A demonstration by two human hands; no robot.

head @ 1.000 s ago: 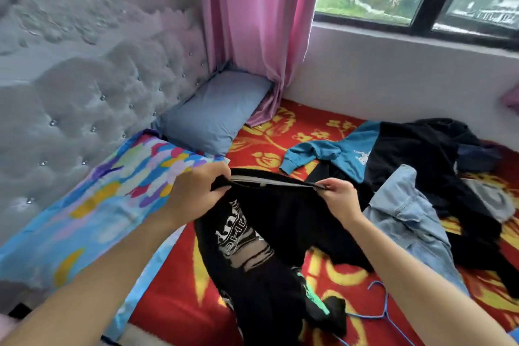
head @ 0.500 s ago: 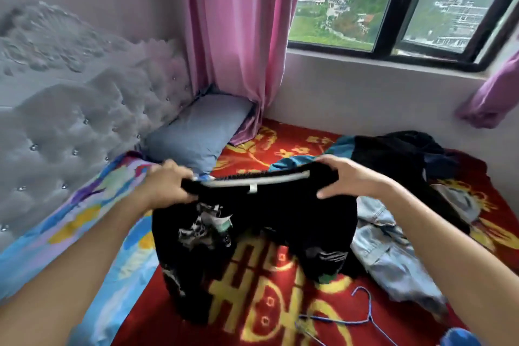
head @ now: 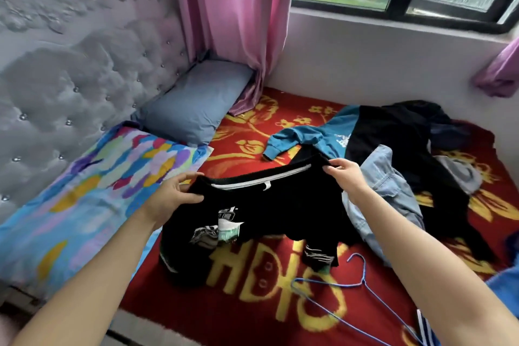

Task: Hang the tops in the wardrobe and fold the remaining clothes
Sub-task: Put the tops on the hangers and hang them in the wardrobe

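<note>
A black garment (head: 283, 205) with white printed patches is stretched between my hands above the red bed cover. My left hand (head: 171, 196) grips its left top edge, and my right hand (head: 344, 177) pinches its right top edge. A white strip runs along the inside of the top hem. To the right lies a heap of clothes: a blue and black top (head: 320, 137), pale denim (head: 390, 194) and dark garments (head: 415, 132). A blue wire hanger (head: 351, 284) lies on the cover in front of the black garment.
A red and gold bed cover (head: 252, 312) spreads under everything. A colourful pillow (head: 92, 194) and a grey-blue pillow (head: 193, 101) lie by the tufted headboard (head: 70, 87). A pink curtain (head: 236, 22) hangs at the window corner.
The black garment was lifted off the bed and spread wide, then lowered a little. My hands have moved further apart along its top edge.
</note>
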